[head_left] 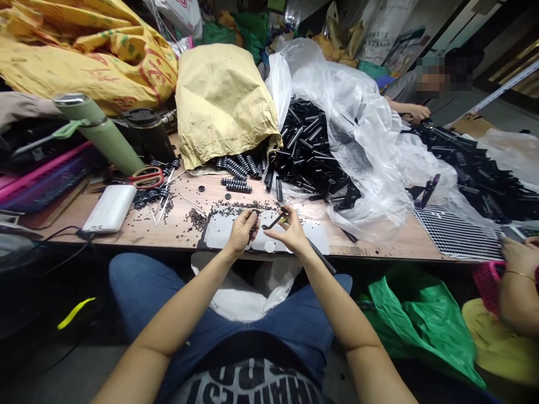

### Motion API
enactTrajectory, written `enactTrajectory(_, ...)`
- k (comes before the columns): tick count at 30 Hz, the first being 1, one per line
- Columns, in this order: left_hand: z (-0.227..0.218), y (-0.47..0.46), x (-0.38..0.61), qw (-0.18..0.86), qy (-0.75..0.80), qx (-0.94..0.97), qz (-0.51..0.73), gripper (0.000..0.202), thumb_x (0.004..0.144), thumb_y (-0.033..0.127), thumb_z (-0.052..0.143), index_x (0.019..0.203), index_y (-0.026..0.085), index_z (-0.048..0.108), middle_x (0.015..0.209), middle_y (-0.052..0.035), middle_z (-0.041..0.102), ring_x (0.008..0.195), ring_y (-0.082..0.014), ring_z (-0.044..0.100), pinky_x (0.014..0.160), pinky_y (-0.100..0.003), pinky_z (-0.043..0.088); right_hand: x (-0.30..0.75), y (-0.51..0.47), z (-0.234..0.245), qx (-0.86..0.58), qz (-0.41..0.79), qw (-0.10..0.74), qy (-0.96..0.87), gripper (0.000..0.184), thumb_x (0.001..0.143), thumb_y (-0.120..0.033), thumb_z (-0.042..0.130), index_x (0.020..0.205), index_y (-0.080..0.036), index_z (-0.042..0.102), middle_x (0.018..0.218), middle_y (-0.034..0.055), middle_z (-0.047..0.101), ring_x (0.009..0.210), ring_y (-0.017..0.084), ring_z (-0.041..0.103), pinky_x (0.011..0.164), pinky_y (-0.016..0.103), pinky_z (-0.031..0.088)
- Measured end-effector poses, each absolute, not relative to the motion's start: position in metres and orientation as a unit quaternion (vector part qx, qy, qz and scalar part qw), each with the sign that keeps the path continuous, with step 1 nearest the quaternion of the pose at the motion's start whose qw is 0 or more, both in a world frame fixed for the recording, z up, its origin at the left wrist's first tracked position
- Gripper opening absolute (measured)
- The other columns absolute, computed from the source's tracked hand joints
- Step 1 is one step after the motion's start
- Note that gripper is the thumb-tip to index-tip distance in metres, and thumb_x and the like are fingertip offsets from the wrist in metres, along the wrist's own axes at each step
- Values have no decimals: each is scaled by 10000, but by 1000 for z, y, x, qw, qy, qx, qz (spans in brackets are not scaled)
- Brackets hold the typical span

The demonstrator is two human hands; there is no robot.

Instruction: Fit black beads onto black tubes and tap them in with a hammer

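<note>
Over the front of the table, my left hand (241,231) is closed around a small dark piece (254,229), mostly hidden by the fingers. My right hand (292,231) pinches a slim black tube (275,220) that slants down toward the left hand; its lower end looks round and hollow. The two hands are a little apart. Beneath them lies a pale grey mat (315,235) with tiny dark rings (236,206) scattered along its back edge. Black-and-white ridged rolls (236,185) lie just behind, beside a heap of black tubes (301,148).
A yellow sack (227,101) and clear plastic bag (357,123) stand at the back. Left are red-handled scissors (146,177), a white box (110,207) and a green flask (101,134). At right, a co-worker's hand (416,112) and another person's arm (520,280) show.
</note>
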State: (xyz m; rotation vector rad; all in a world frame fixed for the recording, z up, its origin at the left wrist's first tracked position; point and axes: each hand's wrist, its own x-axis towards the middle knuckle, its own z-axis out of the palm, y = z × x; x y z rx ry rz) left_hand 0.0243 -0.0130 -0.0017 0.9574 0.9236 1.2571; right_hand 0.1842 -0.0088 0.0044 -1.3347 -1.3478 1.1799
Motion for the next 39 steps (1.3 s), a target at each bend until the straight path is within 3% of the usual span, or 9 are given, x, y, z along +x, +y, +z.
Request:
enactTrajectory(2,1,-14,23,654,390,378,526,548,777,584,611,1137,171,577,555,77,446,331,-46,346,309,-166,220,190,-17,8,-491,397,401,-664,1122,500,-371,876,1432,-220,270,1486,156,311,1353,291,371,1098,484,386)
enactTrajectory(5,4,-16,26,672,400,356,512,669,760,591,634,1265,161,547,499,89,431,299,-45,331,286,-158,206,191,-29,21,-408,317,324,-793,1110,588,-321,838,1485,-197,195,1505,168,283,1414,300,268,1153,493,304)
enactTrajectory(12,4,-18,33,670,425,309,524,553,793,495,629,1239,168,604,505,65,489,315,-53,379,304,-177,282,183,-36,36,-363,232,278,-859,1162,633,-249,775,1520,-193,26,1537,166,215,1448,299,181,1192,491,211)
enactTrajectory(17,12,-21,37,685,423,265,531,471,750,457,664,1086,127,644,686,-6,623,435,-122,569,405,-252,479,180,-35,30,-358,227,276,-862,1161,625,-232,756,1517,-201,13,1545,158,198,1451,302,172,1191,490,218)
enactTrajectory(25,20,-23,40,730,452,226,461,371,773,465,672,948,143,615,572,13,564,386,-135,564,371,-236,469,179,-31,15,-395,249,287,-837,1118,574,-238,786,1489,-186,146,1481,168,320,1405,310,284,1178,482,242)
enactTrajectory(30,6,-18,40,740,466,239,422,352,824,474,611,922,136,619,589,-17,574,445,-146,579,449,-271,507,177,-30,3,-430,265,283,-815,1110,515,-232,793,1457,-154,212,1439,184,355,1373,323,317,1159,491,269)
enactTrajectory(33,-13,-18,44,633,499,388,447,342,869,416,545,1031,133,648,745,-62,615,643,-172,627,631,-331,553,172,-30,-10,-466,243,280,-803,1079,524,-258,790,1441,-108,242,1411,209,380,1347,342,337,1142,507,289)
enactTrajectory(36,-32,-19,48,402,512,625,431,388,846,257,553,1214,148,612,991,-110,607,932,-218,593,877,-393,502,169,-32,-24,-537,193,274,-774,909,648,-231,697,1435,-98,262,1399,225,391,1337,349,344,1123,539,287)
enactTrajectory(39,-45,-19,48,241,483,782,313,425,851,140,479,1265,131,576,1008,-133,600,964,-233,560,897,-402,472,184,-38,-32,-582,156,242,-760,801,731,-216,632,1434,-102,267,1416,224,374,1344,336,338,1098,524,317)
